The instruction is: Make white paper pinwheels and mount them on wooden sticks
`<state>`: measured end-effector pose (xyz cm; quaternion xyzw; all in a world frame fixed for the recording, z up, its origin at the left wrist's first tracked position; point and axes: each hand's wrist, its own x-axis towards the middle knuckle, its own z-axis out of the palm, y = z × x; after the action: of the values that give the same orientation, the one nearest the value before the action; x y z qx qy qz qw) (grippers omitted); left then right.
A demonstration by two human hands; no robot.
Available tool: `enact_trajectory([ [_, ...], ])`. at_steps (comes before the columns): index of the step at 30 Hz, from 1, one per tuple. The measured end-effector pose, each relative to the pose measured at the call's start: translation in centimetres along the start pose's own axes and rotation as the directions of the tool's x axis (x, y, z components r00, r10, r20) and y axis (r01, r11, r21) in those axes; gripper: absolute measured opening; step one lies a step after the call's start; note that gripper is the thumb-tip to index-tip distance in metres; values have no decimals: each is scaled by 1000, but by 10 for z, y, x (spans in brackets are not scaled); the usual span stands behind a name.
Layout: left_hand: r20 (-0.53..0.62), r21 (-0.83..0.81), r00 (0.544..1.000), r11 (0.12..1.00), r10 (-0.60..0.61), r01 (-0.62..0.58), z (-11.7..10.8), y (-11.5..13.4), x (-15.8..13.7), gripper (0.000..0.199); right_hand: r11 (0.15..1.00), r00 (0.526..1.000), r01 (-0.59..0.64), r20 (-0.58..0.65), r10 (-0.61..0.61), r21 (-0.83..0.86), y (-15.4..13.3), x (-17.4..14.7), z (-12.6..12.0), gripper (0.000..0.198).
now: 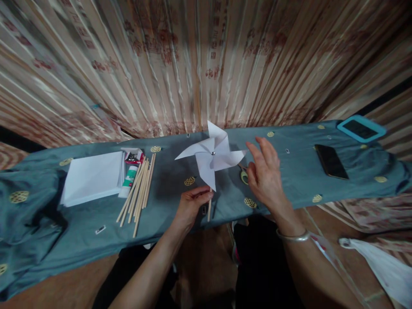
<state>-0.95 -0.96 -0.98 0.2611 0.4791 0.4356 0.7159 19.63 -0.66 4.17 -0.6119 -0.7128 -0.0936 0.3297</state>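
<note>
A white paper pinwheel with a metal pin at its centre stands on a thin wooden stick. My left hand pinches that stick just below the lowest blade. To the right of the pinwheel is my right hand, empty, its fingers apart and close to the tip of the right blade. Partly hidden between the right blade and my right hand lies a pair of scissors with a green handle.
On the green cloth-covered table, a paper stack, a glue stick, a red box of metal pins and several wooden sticks lie left. A dark phone and a blue-framed tablet lie right. Curtains hang behind.
</note>
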Motion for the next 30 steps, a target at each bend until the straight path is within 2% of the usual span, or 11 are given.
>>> enact_trajectory([
  [5, 28, 26, 1000, 1000, 3, -4, 0, -1, -1, 38, 1000, 995, 7, 100, -5, -19, 11, -6, 11, 65],
  [9, 17, 24, 1000, 1000, 16, -16, 1, 0, -1, 37, 1000, 993, 7, 115, -6, -5, 9, -9, 13, 56],
  [15, 19, 33, 1000, 999, 16, -16, -1, 0, -2, 37, 1000, 993, -13, 118, 14, -9, 10, -6, 15, 60],
  [19, 30, 51, 999, 998, 21, -22, -2, 1, -3, 38, 1000, 990, -10, 138, 10, -2, 11, -6, 17, 50],
  [23, 25, 57, 999, 997, 43, -44, -2, 4, -3, 37, 999, 985, -1, 173, -7, 44, 2, -9, 17, 40],
  [30, 9, 29, 998, 998, 56, -56, 0, 6, -3, 36, 985, 950, -41, 313, -14, 170, -23, -17, 19, 42],
])
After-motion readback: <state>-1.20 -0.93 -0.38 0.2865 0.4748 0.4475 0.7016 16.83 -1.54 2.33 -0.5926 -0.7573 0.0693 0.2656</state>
